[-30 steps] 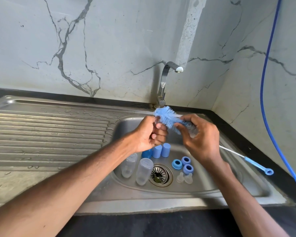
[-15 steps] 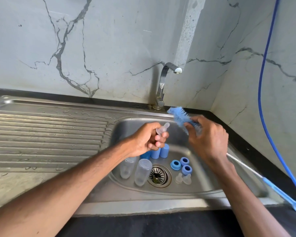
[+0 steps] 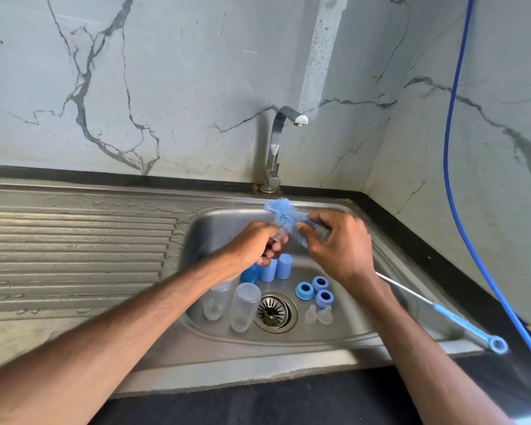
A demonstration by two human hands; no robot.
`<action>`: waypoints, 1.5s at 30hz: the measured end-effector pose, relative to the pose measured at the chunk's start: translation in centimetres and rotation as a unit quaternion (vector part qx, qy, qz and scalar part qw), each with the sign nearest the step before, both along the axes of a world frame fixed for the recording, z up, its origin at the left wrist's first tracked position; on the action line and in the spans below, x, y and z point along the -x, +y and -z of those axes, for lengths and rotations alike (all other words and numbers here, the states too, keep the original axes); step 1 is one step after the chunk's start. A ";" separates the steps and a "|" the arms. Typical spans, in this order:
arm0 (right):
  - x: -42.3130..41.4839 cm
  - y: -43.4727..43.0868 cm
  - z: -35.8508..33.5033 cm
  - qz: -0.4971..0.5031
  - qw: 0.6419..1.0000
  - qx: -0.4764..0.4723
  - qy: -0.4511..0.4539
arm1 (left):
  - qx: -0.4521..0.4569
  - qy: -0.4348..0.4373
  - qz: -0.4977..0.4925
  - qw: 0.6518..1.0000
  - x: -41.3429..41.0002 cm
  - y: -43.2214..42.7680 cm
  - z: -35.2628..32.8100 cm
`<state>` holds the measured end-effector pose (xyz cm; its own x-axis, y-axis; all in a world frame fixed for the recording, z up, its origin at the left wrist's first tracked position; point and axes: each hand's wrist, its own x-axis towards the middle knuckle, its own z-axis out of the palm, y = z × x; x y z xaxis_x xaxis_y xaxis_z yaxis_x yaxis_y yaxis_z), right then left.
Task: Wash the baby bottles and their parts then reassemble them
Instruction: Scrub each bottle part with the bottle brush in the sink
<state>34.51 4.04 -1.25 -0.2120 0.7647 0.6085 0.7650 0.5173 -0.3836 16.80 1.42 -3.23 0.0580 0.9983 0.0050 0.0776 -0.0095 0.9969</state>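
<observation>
On the left of the frame the ribbed drainboard [image 3: 74,246] is lying wet, with drops beading along its upper edge. Nearer the centre, the left hand [image 3: 252,245] is reaching over the sink [image 3: 334,340] with its fingers curled, pinching a small clear piece [image 3: 277,238]. It is probably a teat, though blur is hiding its shape. Below that hand two clear bottles [image 3: 244,305] are standing on the sink floor just left of the drain [image 3: 273,311], and three blue caps [image 3: 284,266] are standing in a row behind them. At upper centre the tap [image 3: 273,148] is rising from the sink's back edge. Under it the blue bristles of the brush [image 3: 284,214] are touching the clear piece. The right hand [image 3: 341,243] is gripping the brush just behind the bristles, and its thin shaft and blue handle are running toward the lower right, across the sink's rim. Right of the drain three blue rings [image 3: 304,291] are lying close together, with two clear teats [image 3: 311,315] just below them in the frame. At far right a blue hose [image 3: 451,179] is hanging down the wall.
</observation>
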 end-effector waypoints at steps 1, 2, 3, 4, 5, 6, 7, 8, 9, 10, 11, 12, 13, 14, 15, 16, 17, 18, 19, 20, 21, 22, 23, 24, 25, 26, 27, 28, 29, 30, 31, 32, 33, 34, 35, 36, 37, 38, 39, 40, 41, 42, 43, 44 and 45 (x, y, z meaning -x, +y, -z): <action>-0.5 0.5 0.0 0.034 0.999 0.018 0.003 | -0.014 -0.009 0.007 1.000 -0.3 -0.1 -0.1; -1.1 0.9 0.0 0.054 0.998 0.032 0.015 | -0.024 -0.017 0.014 0.999 -0.6 0.0 -0.1; -1.6 1.0 -0.1 0.058 0.997 0.035 0.031 | -0.030 -0.015 0.017 0.999 -0.8 -0.1 -0.1; -1.9 0.8 -0.1 0.048 0.997 0.029 0.045 | -0.032 0.003 0.011 0.999 -0.8 -0.1 0.0; -1.9 0.3 -0.1 0.021 0.998 0.018 0.054 | -0.030 0.033 -0.003 0.999 -0.8 -0.1 0.2; -1.4 -0.4 -0.1 -0.022 0.998 0.005 0.057 | -0.028 0.068 -0.020 0.997 -0.7 -0.1 0.4; -0.7 -1.3 -0.1 -0.072 0.996 -0.005 0.056 | -0.026 0.092 -0.033 0.995 -0.5 -0.1 0.5; 0.1 -2.0 -0.1 -0.116 0.992 -0.012 0.055 | -0.026 0.101 -0.040 0.994 -0.2 -0.1 0.7; 0.9 -2.2 -0.2 -0.139 0.989 -0.016 0.051 | -0.028 0.100 -0.042 0.994 0.1 -0.1 0.6; 1.4 -1.9 -0.2 -0.138 0.989 -0.015 0.041 | -0.034 0.098 -0.040 0.994 0.3 -0.1 0.6; 1.6 -1.5 -0.1 -0.114 0.993 -0.011 0.030 | -0.036 0.097 -0.036 0.994 0.3 -0.1 0.5; 1.5 -0.8 0.0 -0.077 0.997 -0.004 0.023 | -0.038 0.095 -0.034 0.994 0.3 0.0 0.4; 1.0 -0.2 0.1 -0.039 0.999 0.003 0.019 | -0.038 0.089 -0.036 0.995 0.1 0.0 0.3; 0.3 0.3 0.2 -0.004 1.000 0.009 0.017 | -0.044 0.087 -0.042 0.994 -0.1 0.0 0.3; -0.3 0.6 0.3 0.025 0.999 0.017 0.015 | -0.055 0.088 -0.045 0.994 -0.3 0.0 0.4; -0.9 1.0 0.4 0.046 0.998 0.026 0.017 | -0.068 0.088 -0.042 0.993 -0.6 0.0 0.4; -1.3 1.2 0.5 0.057 0.998 0.034 0.023 | -0.076 0.084 -0.039 0.993 -0.8 0.0 0.4; -1.5 1.3 0.7 0.056 0.997 0.040 0.030 | -0.081 0.079 -0.040 0.993 -0.9 0.0 0.4; -1.5 1.1 0.7 0.038 0.998 0.044 0.036 | -0.085 0.082 -0.050 0.992 -1.0 0.0 0.5; -1.2 0.7 0.8 0.009 0.998 0.042 0.040 | -0.086 0.096 -0.067 0.989 -0.9 0.0 0.7; -0.8 0.2 0.7 -0.017 0.998 0.033 0.046 | -0.083 0.113 -0.083 0.987 -0.7 0.0 0.8; -0.4 -0.5 0.4 -0.037 0.997 0.017 0.061 | -0.079 0.124 -0.091 0.985 -0.5 0.0 0.9; 0.1 -1.1 0.1 -0.057 0.995 0.002 0.083 | -0.075 0.127 -0.092 0.985 -0.1 0.0 1.0; 0.4 -1.5 -0.2 -0.077 0.992 -0.010 0.103 | -0.073 0.126 -0.090 0.985 0.2 0.0 1.0; 0.7 -1.7 -0.3 -0.090 0.990 -0.017 0.107 | -0.070 0.125 -0.088 0.986 0.5 -0.1 0.9; 1.0 -1.7 -0.3 -0.091 0.991 -0.017 0.096 | -0.064 0.124 -0.087 0.986 0.7 -0.2 0.8; 1.2 -1.5 -0.2 -0.082 0.993 -0.008 0.080 | -0.060 0.116 -0.085 0.988 0.8 -0.2 0.6; 1.2 -1.0 0.0 -0.063 0.996 0.006 0.069 | -0.055 0.101 -0.082 0.990 0.6 0.0 0.6; 1.0 -0.5 0.2 -0.040 0.997 0.018 0.065 | -0.051 0.088 -0.079 0.992 0.4 0.1 0.6; 0.7 -0.1 0.4 -0.016 0.997 0.026 0.064 | -0.047 0.084 -0.077 0.992 0.1 0.2 0.7; 0.4 0.2 0.6 0.005 0.998 0.031 0.060 | -0.044 0.088 -0.075 0.992 -0.2 0.2 0.9; 0.0 0.5 0.7 0.018 0.998 0.034 0.055 | -0.040 0.093 -0.070 0.992 -0.4 0.3 1.1; -0.3 0.7 0.9 0.024 0.998 0.038 0.048 | -0.034 0.095 -0.066 0.993 -0.4 0.3 1.4; -0.6 1.0 1.0 0.028 0.998 0.043 0.042 | -0.029 0.093 -0.061 0.993 -0.2 0.2 1.6; -0.8 1.3 1.1 0.033 0.997 0.051 0.036 | -0.027 0.092 -0.056 0.994 0.0 0.1 1.9; -1.1 1.7 1.2 0.040 0.997 0.062 0.033 | -0.029 0.092 -0.053 0.994 0.1 0.1 2.1; -1.4 2.0 1.2 0.050 0.996 0.072 0.032 | -0.034 0.094 -0.049 0.994 0.3 0.0 2.2; -1.8 2.3 1.2 0.060 0.994 0.083 0.033 | -0.038 0.095 -0.045 0.994 0.3 -0.1 2.1; -2.1 2.6 1.2 0.066 0.993 0.091 0.035 | -0.041 0.092 -0.039 0.994 0.4 -0.1 2.1; -2.4 2.8 1.2 0.069 0.992 0.098 0.037 | -0.041 0.083 -0.029 0.995 0.3 -0.2 2.0; -2.6 2.9 1.3 0.071 0.992 0.101 0.038 | -0.040 0.076 -0.017 0.996 0.2 -0.3 2.0; -2.7 2.9 1.3 0.072 0.991 0.103 0.040 | -0.038 0.073 -0.004 0.997 0.0 -0.5 1.9; -2.8 2.9 1.3 0.074 0.991 0.104 0.042 | -0.038 0.077 0.011 0.996 -0.3 -0.6 1.9; -2.9 2.9 1.2 0.077 0.990 0.105 0.045 | -0.038 0.082 0.027 0.995 -0.6 -0.9 1.8; -2.9 2.9 1.2 0.080 0.990 0.108 0.046 | -0.040 0.086 0.042 0.995 -0.9 -1.1 1.8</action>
<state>37.45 6.97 -2.46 -0.0295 0.8983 0.4385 0.7874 0.2911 -0.5434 17.70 0.30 -5.01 0.1489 0.9866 0.0665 0.2423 -0.1016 0.9649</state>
